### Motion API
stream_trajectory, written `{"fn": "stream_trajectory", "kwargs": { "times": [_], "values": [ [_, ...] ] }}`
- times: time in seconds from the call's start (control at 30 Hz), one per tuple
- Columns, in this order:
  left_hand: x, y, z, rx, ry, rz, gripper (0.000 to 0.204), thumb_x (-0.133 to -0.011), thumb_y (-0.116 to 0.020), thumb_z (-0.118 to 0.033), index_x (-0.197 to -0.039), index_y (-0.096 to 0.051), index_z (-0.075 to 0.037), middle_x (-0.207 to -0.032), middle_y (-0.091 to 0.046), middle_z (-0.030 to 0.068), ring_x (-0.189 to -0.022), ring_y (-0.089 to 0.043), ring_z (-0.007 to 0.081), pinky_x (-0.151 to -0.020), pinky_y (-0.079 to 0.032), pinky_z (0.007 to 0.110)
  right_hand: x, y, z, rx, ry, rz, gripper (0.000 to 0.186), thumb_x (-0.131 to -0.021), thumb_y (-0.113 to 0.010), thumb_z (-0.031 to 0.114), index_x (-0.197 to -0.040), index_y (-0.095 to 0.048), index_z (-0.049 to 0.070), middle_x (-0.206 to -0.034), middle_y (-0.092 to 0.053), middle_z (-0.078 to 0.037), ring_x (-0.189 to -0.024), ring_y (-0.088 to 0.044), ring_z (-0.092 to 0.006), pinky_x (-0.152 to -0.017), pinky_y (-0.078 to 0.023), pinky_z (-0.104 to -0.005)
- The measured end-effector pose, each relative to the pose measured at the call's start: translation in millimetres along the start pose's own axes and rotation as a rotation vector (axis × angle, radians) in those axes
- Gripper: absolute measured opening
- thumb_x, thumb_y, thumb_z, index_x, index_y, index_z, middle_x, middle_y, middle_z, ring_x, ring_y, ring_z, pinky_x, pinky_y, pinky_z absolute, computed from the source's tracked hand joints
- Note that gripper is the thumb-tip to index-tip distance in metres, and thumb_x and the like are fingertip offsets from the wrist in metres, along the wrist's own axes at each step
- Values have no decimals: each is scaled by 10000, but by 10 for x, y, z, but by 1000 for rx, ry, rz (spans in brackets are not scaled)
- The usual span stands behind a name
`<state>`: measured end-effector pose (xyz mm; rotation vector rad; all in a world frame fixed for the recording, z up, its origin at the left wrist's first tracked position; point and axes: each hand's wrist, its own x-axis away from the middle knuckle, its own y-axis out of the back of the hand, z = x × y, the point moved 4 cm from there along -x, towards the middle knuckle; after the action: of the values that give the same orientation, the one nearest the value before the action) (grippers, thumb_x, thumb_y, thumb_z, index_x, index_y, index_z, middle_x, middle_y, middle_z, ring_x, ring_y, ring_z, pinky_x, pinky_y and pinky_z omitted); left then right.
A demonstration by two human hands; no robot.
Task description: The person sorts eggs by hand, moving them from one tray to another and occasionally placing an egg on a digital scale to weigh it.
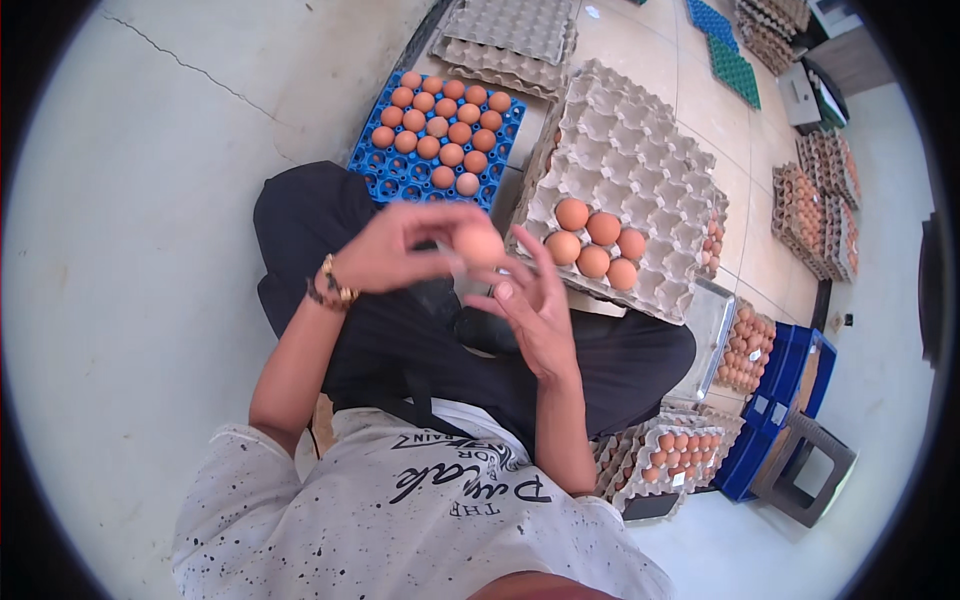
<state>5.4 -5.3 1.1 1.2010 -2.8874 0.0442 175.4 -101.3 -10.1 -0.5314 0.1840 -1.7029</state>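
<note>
Nearest: speckled pale-grey shirt (400, 530), black trousers (310, 220), legs folded. Above lap, left hand (402, 248) grasping smooth brown egg (479, 245) between thumb and fingers, motion-blurred. Right hand (537, 318) just beside it, fingers spread, released; contact with egg unclear. Beyond: blue plastic egg tray (515, 122), mostly filled; right of it, grey moulded-pulp egg tray (620, 140), six brown eggs (603, 228) toward near end. Farther: green plastic egg tray (733, 72) on pale tiled floor (740, 215).

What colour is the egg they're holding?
The egg is light orangey-brown, best seen in the head view, though a bit blurry.
</note>
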Motion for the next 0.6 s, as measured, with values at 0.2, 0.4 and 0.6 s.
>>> {"fn": "stream_trajectory", "kwargs": {
  "times": [0.2, 0.4, 0.6],
  "values": [
    [37, -325, -12, -453, -94, 217, 484, -774, -783, -112, -1240, -657, -87, -1123, -681, 67, -986, -605, 152, -846, -503, 313, -3, 88, -344, 125, -401, 293, 390, -976, -608, 302, -1198, -606, -18, -697, -639, -44, -453, -517, -65, -365, -376, -194],
    [-583, 627, 1165, -780, 276, -398, 443, -746, -686, -10, -1184, -663, -74, -1088, -688, 166, -936, -670, 339, -851, -546, 399, 199, 485, -846, 32, -439, 296, 290, -1015, -538, 259, -923, -639, 3, -663, -595, -54, -486, -500, -77, -414, -356, -199],
    [-866, 706, 1771, -1104, 285, -442, 438, -690, -730, -38, -1113, -692, -142, -1003, -668, 187, -971, -641, 369, -866, -533, 456, 196, 727, -1045, -109, -453, 101, 286, -1016, -526, 272, -882, -607, 33, -704, -600, -54, -524, -534, -98, -443, -394, -201]
  ]
}}
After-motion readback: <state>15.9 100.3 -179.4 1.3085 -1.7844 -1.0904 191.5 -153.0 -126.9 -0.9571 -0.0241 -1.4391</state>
